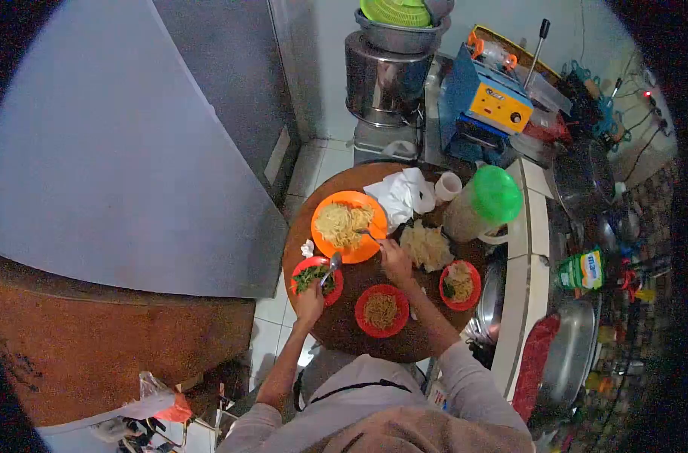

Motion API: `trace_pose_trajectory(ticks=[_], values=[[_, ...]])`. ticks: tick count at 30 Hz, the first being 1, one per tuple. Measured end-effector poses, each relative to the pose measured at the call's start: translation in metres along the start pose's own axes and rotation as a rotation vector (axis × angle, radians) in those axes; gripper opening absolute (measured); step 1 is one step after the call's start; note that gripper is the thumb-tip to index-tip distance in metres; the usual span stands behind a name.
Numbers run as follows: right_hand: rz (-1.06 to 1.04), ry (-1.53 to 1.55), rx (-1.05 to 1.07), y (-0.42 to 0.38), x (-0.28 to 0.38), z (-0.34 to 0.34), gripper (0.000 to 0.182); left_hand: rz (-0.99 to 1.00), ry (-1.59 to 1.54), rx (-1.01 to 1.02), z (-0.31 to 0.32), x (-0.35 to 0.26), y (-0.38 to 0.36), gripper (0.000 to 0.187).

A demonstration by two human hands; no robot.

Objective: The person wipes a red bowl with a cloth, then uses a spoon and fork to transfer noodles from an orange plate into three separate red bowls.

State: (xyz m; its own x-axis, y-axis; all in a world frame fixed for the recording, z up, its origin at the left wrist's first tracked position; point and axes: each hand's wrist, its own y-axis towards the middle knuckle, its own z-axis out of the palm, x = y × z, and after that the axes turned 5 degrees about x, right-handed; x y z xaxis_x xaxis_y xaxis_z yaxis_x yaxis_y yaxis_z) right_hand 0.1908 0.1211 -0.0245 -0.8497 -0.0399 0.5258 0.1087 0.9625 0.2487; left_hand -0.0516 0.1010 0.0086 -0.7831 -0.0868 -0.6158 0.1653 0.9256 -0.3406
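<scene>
On a round brown table [344, 343] lies an orange plate [372, 249] heaped with pale noodles [342, 223]. My right hand [395, 260] grips a fork [369, 235] whose tines rest in those noodles. My left hand [310, 296] holds a spoon [332, 266] over a small red bowl of greens [313, 278]. A second red bowl of noodles [381, 310] sits in front of me, and a third red bowl [460, 285] with noodles and greens is at the right.
A pile of crackers [427, 246], white plastic bags [403, 193], a white cup [448, 186] and a green-lidded jug [483, 204] crowd the table's far side. A blue and orange machine [483, 102], steel pots [385, 72] and a cluttered counter [585, 287] stand beyond and to the right.
</scene>
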Motion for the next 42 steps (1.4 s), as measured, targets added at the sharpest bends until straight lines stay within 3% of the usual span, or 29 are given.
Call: trace_pose_trajectory(ticks=[5,9,11,19,21,25,26,31,34,37,40,42], values=[[-0.009,-0.164,0.195,-0.003,0.002,0.008,0.029,0.102,0.061,-0.046,0.009,0.015,0.015,0.023],[0.062,-0.232,0.351,-0.022,-0.006,0.008,0.043,-0.011,0.063,0.002,0.016,0.019,0.019,0.023],[0.045,-0.237,0.336,-0.032,-0.013,0.007,0.042,0.131,0.051,-0.138,0.020,0.023,0.019,0.023],[0.045,-0.198,0.379,-0.007,-0.005,-0.019,0.032,0.074,0.020,-0.023,0.015,0.002,0.025,0.022],[0.056,-0.210,0.243,0.005,0.000,-0.024,0.026,0.053,0.045,0.009,0.015,-0.005,0.029,0.022],[0.118,-0.199,0.205,0.017,-0.013,-0.008,0.024,0.093,0.030,0.041,0.014,-0.008,0.035,0.025],[0.144,-0.230,0.233,0.018,-0.015,-0.005,0.022,0.070,0.060,0.085,0.014,-0.009,0.036,0.031],[0.167,-0.286,0.357,0.011,-0.014,0.001,0.020,0.100,0.064,0.044,0.013,-0.010,0.032,0.027],[0.086,-0.172,0.289,0.004,-0.019,0.020,0.019,0.114,0.060,0.013,0.018,0.001,0.030,0.023],[0.238,-0.135,0.444,0.000,-0.014,0.033,0.018,0.090,0.101,0.020,0.018,0.003,0.027,0.021],[0.158,-0.087,0.270,-0.003,-0.029,0.060,0.018,0.024,0.150,0.064,0.020,0.004,0.028,0.023],[0.108,0.224,0.206,-0.001,-0.045,0.069,0.020,0.001,0.163,0.077,0.020,0.005,0.031,0.024]])
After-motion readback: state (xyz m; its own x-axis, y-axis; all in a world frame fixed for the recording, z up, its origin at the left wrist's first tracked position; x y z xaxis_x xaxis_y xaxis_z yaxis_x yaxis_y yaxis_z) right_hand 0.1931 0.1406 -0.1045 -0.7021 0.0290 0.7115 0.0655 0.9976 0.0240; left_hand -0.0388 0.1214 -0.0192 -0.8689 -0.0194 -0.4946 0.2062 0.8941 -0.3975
